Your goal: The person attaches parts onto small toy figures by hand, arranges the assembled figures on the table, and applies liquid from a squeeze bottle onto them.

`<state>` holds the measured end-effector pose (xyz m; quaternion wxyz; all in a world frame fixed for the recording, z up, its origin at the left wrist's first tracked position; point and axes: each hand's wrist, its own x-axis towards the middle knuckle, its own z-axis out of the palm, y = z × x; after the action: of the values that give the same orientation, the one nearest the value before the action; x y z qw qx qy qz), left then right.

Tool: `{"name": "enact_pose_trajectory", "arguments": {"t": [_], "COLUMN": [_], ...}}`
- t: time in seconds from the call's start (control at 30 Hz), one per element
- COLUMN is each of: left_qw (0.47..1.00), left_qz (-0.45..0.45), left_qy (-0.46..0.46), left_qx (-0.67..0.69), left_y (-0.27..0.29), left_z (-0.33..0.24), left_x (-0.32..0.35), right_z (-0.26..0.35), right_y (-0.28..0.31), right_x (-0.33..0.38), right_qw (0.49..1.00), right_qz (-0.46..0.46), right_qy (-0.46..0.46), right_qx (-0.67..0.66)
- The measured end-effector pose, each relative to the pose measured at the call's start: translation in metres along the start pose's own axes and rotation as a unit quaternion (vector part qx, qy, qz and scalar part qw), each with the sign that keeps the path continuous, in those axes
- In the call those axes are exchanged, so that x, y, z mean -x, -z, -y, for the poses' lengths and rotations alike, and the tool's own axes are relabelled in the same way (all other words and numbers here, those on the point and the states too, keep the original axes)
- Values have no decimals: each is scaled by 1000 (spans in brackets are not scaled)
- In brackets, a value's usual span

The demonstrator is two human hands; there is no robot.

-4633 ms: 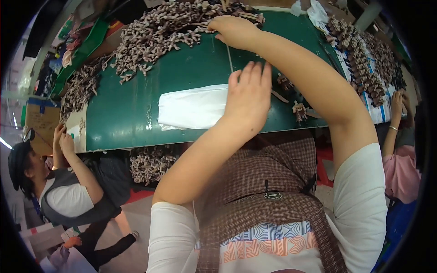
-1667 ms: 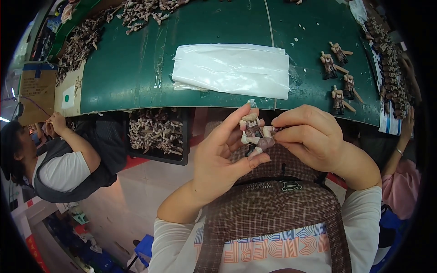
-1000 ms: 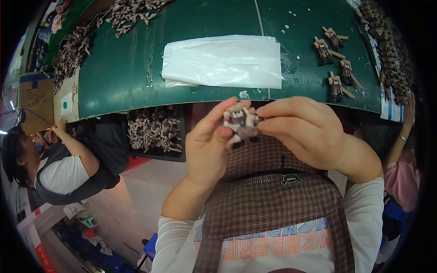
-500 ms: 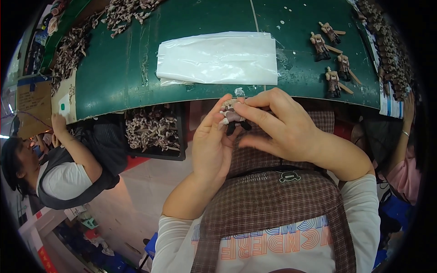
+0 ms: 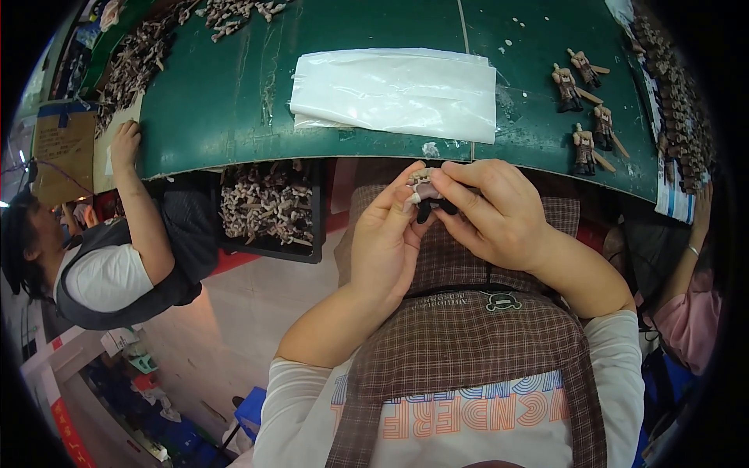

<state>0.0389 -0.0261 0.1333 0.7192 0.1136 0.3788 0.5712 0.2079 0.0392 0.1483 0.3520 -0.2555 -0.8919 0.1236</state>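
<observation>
Green surface (image 5: 214, 109) is set across the far side of the workspace. Small toy figure (image 5: 426, 189) is held in front of the checked apron (image 5: 468, 335), just off the surface's near edge: left side gripped by the left hand (image 5: 388, 234), fingers curled; right side pinched by thumb and fingertips of the right hand (image 5: 499, 214). Both hands nearly closed. White plastic sheet (image 5: 394, 90) is laid beyond them. Four figures (image 5: 565, 87) are laid to the right. Black crate (image 5: 316, 234), left, is filled with small parts (image 5: 265, 204). More parts (image 5: 140, 66) are heaped far left.
</observation>
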Motion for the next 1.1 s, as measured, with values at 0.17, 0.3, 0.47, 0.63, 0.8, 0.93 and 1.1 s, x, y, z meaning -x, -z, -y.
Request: {"name": "enact_pose_trajectory", "arguments": {"t": [0.17, 0.3, 0.47, 0.63, 0.8, 0.93, 1.1], "left_qw": [1000, 999, 996, 984, 959, 810, 595], "left_qz": [-5, -21, -14, 11, -203, -328, -370], "left_qy": [4, 13, 72, 178, -69, -349, -267], "left_qx": [7, 24, 53, 24, -186, -337, -662], "left_y": [0, -3, 21, 57, 103, 189, 259], "left_z": [1, 5, 20, 15, -36, -98, -153], "left_x": [0, 1, 1, 2, -10, -49, -67], "right_z": [1, 2, 7, 10, 14, 11, 8], "right_y": [-3, -3, -6, -19, -21, -14, -16], "right_x": [6, 7, 23, 38, 38, 47, 47], "right_qw": [1000, 1000, 999, 986, 975, 971, 976], "right_qz": [-16, -11, 10, 125, 153, 159, 155], "right_qy": [-16, 1, 0, -106, -154, -171, -98], "right_qx": [-3, -9, 41, -42, -49, -51, -114]}}
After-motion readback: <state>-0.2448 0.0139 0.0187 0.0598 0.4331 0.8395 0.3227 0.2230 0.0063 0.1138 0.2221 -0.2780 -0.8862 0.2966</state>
